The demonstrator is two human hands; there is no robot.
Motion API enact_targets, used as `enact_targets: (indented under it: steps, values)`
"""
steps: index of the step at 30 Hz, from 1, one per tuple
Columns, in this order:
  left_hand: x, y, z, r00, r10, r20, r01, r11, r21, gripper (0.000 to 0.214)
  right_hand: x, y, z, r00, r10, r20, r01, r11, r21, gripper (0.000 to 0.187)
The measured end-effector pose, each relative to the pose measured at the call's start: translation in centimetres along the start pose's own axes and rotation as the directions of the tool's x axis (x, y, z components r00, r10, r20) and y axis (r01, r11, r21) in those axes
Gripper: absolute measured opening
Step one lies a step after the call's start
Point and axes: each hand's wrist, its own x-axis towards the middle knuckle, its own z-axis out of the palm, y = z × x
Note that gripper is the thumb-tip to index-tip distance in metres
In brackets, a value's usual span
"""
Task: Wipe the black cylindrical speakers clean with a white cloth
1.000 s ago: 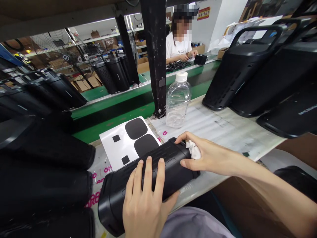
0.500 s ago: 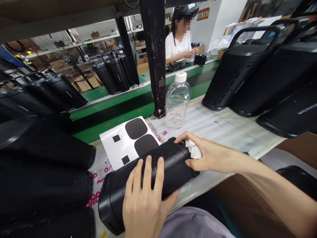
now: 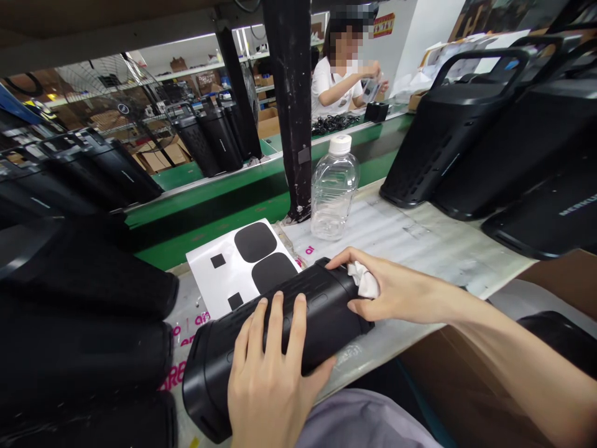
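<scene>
Black plastic, the long speaker (image 3: pixel 280 336) lies on its side at the near edge of the desk (image 3: pixel 420 242), barely shifted from a second ago. The left hand (image 3: pixel 270 379) still presses flat on its top, and the right hand (image 3: pixel 396 289) keeps its grip pinched on a white cloth (image 3: pixel 364 281) at the speaker's end. Beyond the belt, a co-worker's hands (image 3: pixel 375 78) have risen.

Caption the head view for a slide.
Left hand steadies a black speaker on the bench while the right hand presses a white cloth against its end.
</scene>
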Motion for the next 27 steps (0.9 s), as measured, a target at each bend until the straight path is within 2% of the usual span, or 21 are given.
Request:
enact_targets:
  steps: [11,17,22,23,25,26,27]
  values:
    - [0.2,0.0,0.0,0.999,0.033,-0.013,-0.032,0.999,0.008,0.070,0.0,-0.4,0.0,1.000,0.002,-0.007,-0.003,1.000,-0.026,0.053]
    - [0.0,0.0,0.1,1.000,0.013,-0.006,-0.013,1.000,-0.018,0.070,0.0,-0.3,0.0,1.000,0.007,-0.003,-0.007,1.000,-0.015,0.052]
    - [0.1,0.9,0.0,0.996,-0.086,0.013,0.087,0.994,-0.064,0.065,-0.1,0.2,0.1,1.000,0.017,0.009,-0.017,1.000,-0.014,0.058]
    - [-0.1,0.7,-0.3,0.997,-0.075,-0.001,0.074,0.991,-0.110,0.062,-0.1,0.4,0.1,1.000,0.012,0.000,-0.012,1.000,-0.025,0.058]
    - [-0.9,-0.1,-1.2,0.993,-0.046,-0.111,0.016,0.965,-0.261,0.057,-0.2,1.1,0.2,1.000,-0.009,-0.025,0.007,0.998,-0.055,0.057]
    - [-1.7,-0.9,-1.7,0.978,-0.075,-0.196,0.006,0.943,-0.333,0.054,-0.3,1.5,0.2,0.999,-0.021,-0.040,0.018,0.997,-0.072,0.055]
    - [-2.6,-1.7,-2.1,0.945,-0.154,-0.287,0.030,0.918,-0.395,0.053,-0.3,2.0,0.2,0.998,-0.030,-0.057,0.025,0.996,-0.090,0.054]
